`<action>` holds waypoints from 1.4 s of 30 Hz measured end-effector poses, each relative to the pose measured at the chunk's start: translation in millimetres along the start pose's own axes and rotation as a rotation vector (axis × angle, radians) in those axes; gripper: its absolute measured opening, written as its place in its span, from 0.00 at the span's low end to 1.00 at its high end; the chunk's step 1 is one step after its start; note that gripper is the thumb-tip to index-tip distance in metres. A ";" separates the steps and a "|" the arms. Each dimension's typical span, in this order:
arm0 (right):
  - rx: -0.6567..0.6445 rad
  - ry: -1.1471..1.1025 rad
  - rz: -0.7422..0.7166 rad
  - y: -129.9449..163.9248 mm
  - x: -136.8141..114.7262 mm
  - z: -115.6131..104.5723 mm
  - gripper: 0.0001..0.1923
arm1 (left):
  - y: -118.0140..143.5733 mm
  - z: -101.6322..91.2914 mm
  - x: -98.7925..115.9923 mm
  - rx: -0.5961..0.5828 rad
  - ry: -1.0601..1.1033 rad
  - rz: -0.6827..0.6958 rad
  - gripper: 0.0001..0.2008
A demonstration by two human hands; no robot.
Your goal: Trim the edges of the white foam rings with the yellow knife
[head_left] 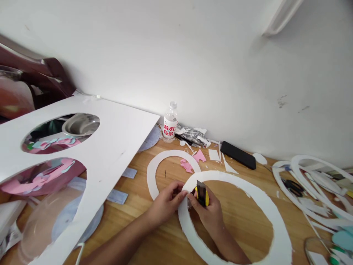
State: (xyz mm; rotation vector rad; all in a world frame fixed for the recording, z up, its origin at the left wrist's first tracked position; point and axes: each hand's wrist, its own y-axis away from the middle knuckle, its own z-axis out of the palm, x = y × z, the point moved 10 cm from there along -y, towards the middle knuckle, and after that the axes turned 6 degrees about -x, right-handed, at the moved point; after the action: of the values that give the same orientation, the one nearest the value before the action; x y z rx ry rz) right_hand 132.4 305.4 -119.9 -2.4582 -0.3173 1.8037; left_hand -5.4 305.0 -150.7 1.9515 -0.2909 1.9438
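A large white foam-board ring [278, 224] is tilted over the wooden table, its left part between my two hands. My left hand [168, 200] pinches the ring's left edge between thumb and fingers. In my right hand [211, 213] is a yellow and black utility knife [202, 193], its dark end pointing up, while that thumb and fingertip touch the ring's inner edge. Whether the fingertips hold a small scrap there is too small to tell. Behind lies a second, smaller white ring [152, 173], partly covered by the large ring and my left hand.
A white board [118, 125] with big round holes spans the left side. Near the wall stand a plastic bottle [170, 123] and a black phone [238, 155], with pink scraps [199, 156] between. More white rings [299, 162] and black scissors [294, 187] lie at right.
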 end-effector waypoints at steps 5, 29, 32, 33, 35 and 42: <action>-0.032 -0.049 0.045 -1.1 8.5 1.9 0.12 | -4.2 0.4 -7.2 -0.011 0.150 -0.025 0.17; -0.202 -0.162 0.079 3.7 12.1 20.0 0.14 | -6.5 -4.8 -13.9 -0.002 0.514 -0.043 0.18; -0.218 -0.229 0.100 2.2 15.0 23.1 0.14 | -8.1 -10.6 -13.9 0.050 0.671 -0.034 0.19; -0.218 -0.229 0.107 1.7 15.9 23.3 0.14 | -8.2 -12.0 -13.7 0.061 0.720 -0.034 0.18; -0.218 -0.220 0.112 0.5 16.4 24.2 0.14 | -7.8 -14.4 -13.0 0.075 0.807 -0.042 0.15; -0.093 -0.104 0.114 2.9 10.6 15.7 0.13 | -1.9 -15.3 -6.2 0.024 0.992 -0.088 0.15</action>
State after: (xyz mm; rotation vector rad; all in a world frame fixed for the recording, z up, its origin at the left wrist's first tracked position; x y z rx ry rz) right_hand 120.9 303.8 -135.2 -2.4957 -0.2793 2.0115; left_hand -18.9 312.1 -157.4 0.7874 0.0947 2.5520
